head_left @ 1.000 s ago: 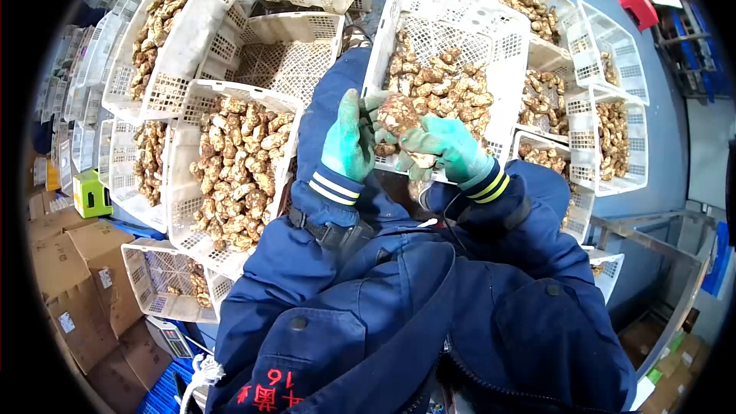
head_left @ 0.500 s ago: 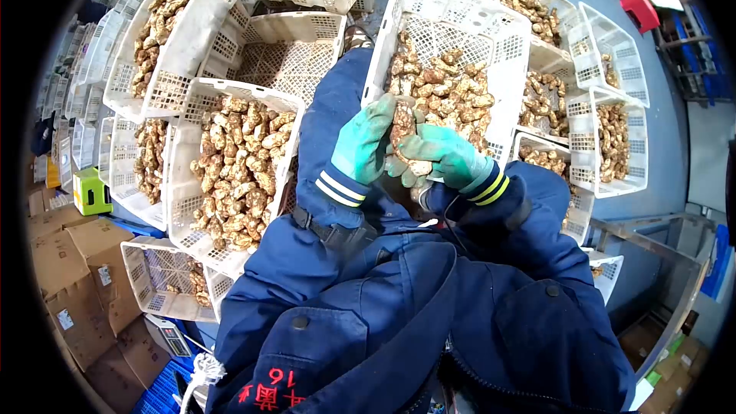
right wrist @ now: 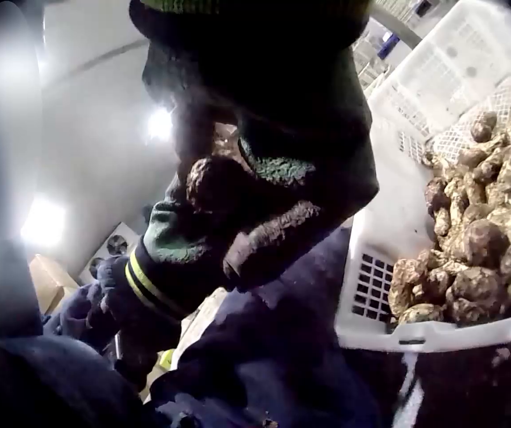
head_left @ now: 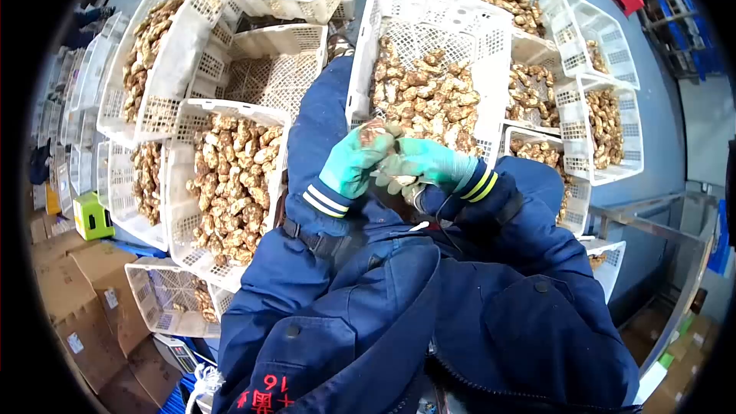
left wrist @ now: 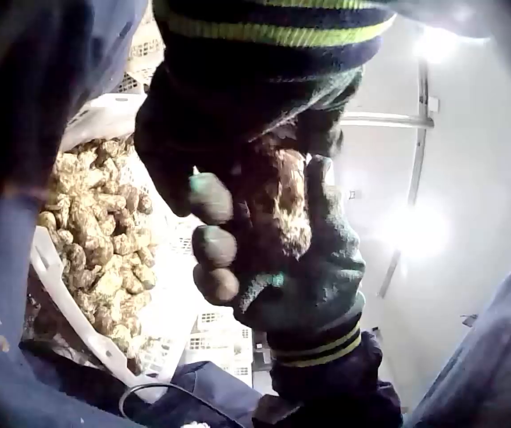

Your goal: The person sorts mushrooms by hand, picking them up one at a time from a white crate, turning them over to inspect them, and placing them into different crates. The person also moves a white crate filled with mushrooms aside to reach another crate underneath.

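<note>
Both hands wear green-coated gloves and meet in front of my body, at the near edge of a white crate [head_left: 356, 69]. My left hand [head_left: 353, 159] grips a brown-and-white mushroom [head_left: 374, 132], its fingers curled round it. From the other side my right hand [head_left: 433, 162] holds the same mushroom by its lower part. The left wrist view shows the rough stem of the mushroom [left wrist: 289, 201] between the two gloves; most of it is hidden by fingers. Many mushrooms [head_left: 429, 100] like it lie in the crate just beyond the hands.
At the left stands another crate [head_left: 178, 184] full of mushrooms, with a nearly bare crate [head_left: 280, 69] behind it. More crates [head_left: 598, 27] of mushrooms stand at the right. Cardboard boxes [head_left: 92, 291] and a green stool [head_left: 92, 215] are at the far left, a metal frame [head_left: 659, 231] at right.
The mushroom has been turned in the hands, and more of it is now covered by the gloves. The head view has shifted slightly, so the crates sit further left and lower.
</note>
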Demonstrator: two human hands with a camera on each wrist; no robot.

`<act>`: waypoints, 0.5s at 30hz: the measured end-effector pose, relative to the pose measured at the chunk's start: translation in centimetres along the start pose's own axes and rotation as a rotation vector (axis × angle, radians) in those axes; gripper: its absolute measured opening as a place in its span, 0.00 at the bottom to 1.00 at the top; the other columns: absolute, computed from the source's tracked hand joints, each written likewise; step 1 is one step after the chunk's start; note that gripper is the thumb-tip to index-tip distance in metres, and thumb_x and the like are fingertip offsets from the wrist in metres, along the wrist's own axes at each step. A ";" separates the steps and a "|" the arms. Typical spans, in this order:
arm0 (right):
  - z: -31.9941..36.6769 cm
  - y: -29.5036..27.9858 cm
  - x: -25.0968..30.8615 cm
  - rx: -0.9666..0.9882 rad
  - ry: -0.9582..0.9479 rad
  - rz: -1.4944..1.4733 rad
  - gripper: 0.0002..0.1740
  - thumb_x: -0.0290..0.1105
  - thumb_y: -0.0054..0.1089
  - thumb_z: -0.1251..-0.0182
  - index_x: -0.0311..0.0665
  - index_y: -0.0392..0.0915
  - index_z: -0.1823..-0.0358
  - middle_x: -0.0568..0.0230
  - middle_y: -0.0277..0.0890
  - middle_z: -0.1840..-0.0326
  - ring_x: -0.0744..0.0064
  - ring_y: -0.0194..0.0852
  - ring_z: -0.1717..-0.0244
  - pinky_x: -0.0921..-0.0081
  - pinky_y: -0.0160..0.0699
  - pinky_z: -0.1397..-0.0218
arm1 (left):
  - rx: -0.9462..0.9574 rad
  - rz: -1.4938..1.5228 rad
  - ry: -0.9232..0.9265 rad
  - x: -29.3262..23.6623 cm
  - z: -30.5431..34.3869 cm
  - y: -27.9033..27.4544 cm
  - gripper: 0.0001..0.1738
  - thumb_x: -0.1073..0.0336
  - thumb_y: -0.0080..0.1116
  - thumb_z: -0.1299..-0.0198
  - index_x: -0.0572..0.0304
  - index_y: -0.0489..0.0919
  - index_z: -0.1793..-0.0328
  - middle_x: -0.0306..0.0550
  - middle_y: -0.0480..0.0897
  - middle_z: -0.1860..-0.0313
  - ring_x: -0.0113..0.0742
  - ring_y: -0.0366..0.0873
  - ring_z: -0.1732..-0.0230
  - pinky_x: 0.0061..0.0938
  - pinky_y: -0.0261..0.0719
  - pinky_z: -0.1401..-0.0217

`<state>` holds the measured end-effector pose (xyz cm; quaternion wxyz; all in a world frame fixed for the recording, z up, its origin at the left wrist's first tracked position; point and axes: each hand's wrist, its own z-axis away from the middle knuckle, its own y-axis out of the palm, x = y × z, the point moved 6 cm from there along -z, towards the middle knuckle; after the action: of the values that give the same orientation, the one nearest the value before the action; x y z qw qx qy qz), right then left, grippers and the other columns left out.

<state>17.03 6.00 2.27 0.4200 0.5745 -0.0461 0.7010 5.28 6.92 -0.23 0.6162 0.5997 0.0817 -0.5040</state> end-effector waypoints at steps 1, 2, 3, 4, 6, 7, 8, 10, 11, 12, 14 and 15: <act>0.4 -1.6 0.3 -0.148 0.063 0.349 0.19 0.43 0.58 0.31 0.33 0.76 0.52 0.65 0.77 0.65 0.75 0.78 0.68 0.82 0.77 0.68 | -0.023 0.034 0.007 1.8 -0.4 -2.2 0.27 0.60 0.59 0.34 0.68 0.70 0.35 0.51 0.79 0.49 0.35 0.79 0.50 0.25 0.79 0.48; 0.6 -3.2 0.4 -0.172 -0.117 0.442 0.19 0.44 0.58 0.31 0.35 0.76 0.51 0.64 0.78 0.64 0.74 0.78 0.68 0.80 0.77 0.68 | -0.016 0.171 -0.031 1.4 -0.2 -2.7 0.23 0.60 0.58 0.34 0.66 0.72 0.37 0.53 0.78 0.47 0.44 0.78 0.46 0.34 0.80 0.44; 1.6 -6.0 -0.3 -0.278 -0.082 0.363 0.19 0.43 0.58 0.31 0.35 0.76 0.49 0.63 0.79 0.64 0.72 0.78 0.68 0.78 0.78 0.67 | -0.015 0.307 -0.069 1.0 0.0 -3.2 0.20 0.61 0.56 0.33 0.63 0.73 0.40 0.55 0.78 0.44 0.53 0.77 0.42 0.43 0.81 0.40; 2.6 -8.6 -0.7 -0.385 -0.056 0.278 0.19 0.43 0.58 0.31 0.36 0.76 0.47 0.62 0.80 0.63 0.70 0.79 0.68 0.76 0.79 0.66 | 0.026 0.332 0.018 -0.9 0.1 -4.1 0.20 0.60 0.57 0.34 0.60 0.73 0.39 0.56 0.76 0.42 0.55 0.76 0.42 0.45 0.81 0.41; 6.0 -14.1 -0.9 -0.688 0.183 0.363 0.20 0.41 0.57 0.32 0.38 0.75 0.44 0.56 0.81 0.61 0.62 0.80 0.67 0.70 0.80 0.61 | -0.097 0.421 0.187 -6.8 0.4 -6.6 0.21 0.59 0.59 0.35 0.49 0.73 0.37 0.59 0.72 0.38 0.55 0.75 0.40 0.50 0.83 0.44; 7.2 -16.5 -0.3 -0.802 0.176 0.716 0.21 0.40 0.57 0.32 0.40 0.74 0.42 0.53 0.82 0.60 0.58 0.81 0.65 0.67 0.80 0.58 | 0.074 0.417 0.187 -11.0 1.2 -12.0 0.26 0.57 0.62 0.37 0.48 0.72 0.34 0.63 0.70 0.36 0.55 0.73 0.39 0.51 0.78 0.38; 8.2 -19.3 -0.5 -0.904 0.227 0.837 0.21 0.40 0.55 0.32 0.42 0.74 0.41 0.51 0.82 0.58 0.54 0.81 0.62 0.65 0.79 0.55 | -0.031 0.188 0.433 -16.9 2.4 -12.5 0.35 0.49 0.60 0.38 0.57 0.63 0.29 0.67 0.67 0.33 0.56 0.71 0.36 0.47 0.78 0.35; 8.8 -21.7 0.1 -1.018 0.334 1.027 0.21 0.39 0.53 0.31 0.42 0.73 0.39 0.52 0.82 0.56 0.56 0.81 0.58 0.66 0.78 0.52 | -0.129 0.315 0.630 -24.8 4.5 -11.4 0.55 0.40 0.59 0.40 0.71 0.44 0.23 0.77 0.57 0.27 0.60 0.64 0.28 0.44 0.71 0.28; 8.7 -22.0 0.8 -1.031 0.389 1.095 0.22 0.39 0.53 0.30 0.40 0.72 0.38 0.54 0.82 0.54 0.61 0.81 0.58 0.68 0.78 0.52 | -0.141 0.418 0.637 -25.3 4.7 -11.3 0.53 0.38 0.57 0.39 0.79 0.51 0.27 0.75 0.60 0.28 0.60 0.64 0.28 0.46 0.68 0.27; 7.5 -23.9 -0.6 -1.010 0.287 1.227 0.23 0.39 0.53 0.30 0.41 0.70 0.36 0.51 0.82 0.52 0.52 0.81 0.56 0.62 0.77 0.51 | -0.128 0.265 0.548 -24.4 3.9 -11.0 0.49 0.38 0.55 0.37 0.77 0.55 0.28 0.73 0.63 0.30 0.59 0.66 0.29 0.47 0.68 0.27; 4.5 -23.3 -0.7 -0.862 0.446 1.361 0.22 0.38 0.53 0.33 0.42 0.71 0.39 0.49 0.80 0.51 0.47 0.79 0.51 0.61 0.77 0.49 | -0.146 -0.007 0.406 -18.8 1.7 -8.8 0.40 0.40 0.49 0.32 0.72 0.64 0.30 0.67 0.71 0.34 0.54 0.72 0.34 0.45 0.73 0.31; 2.7 -24.3 -2.1 -0.763 0.545 1.443 0.22 0.38 0.53 0.34 0.42 0.71 0.40 0.49 0.79 0.50 0.47 0.78 0.49 0.61 0.76 0.47 | -0.171 -0.130 0.357 -15.2 0.9 -7.2 0.36 0.42 0.45 0.29 0.69 0.67 0.32 0.62 0.75 0.36 0.51 0.76 0.37 0.43 0.77 0.35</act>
<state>34.70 19.01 -8.73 0.0325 0.0357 -0.5302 0.8465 -7.59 15.79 6.04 0.6070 0.6184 0.2704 -0.4196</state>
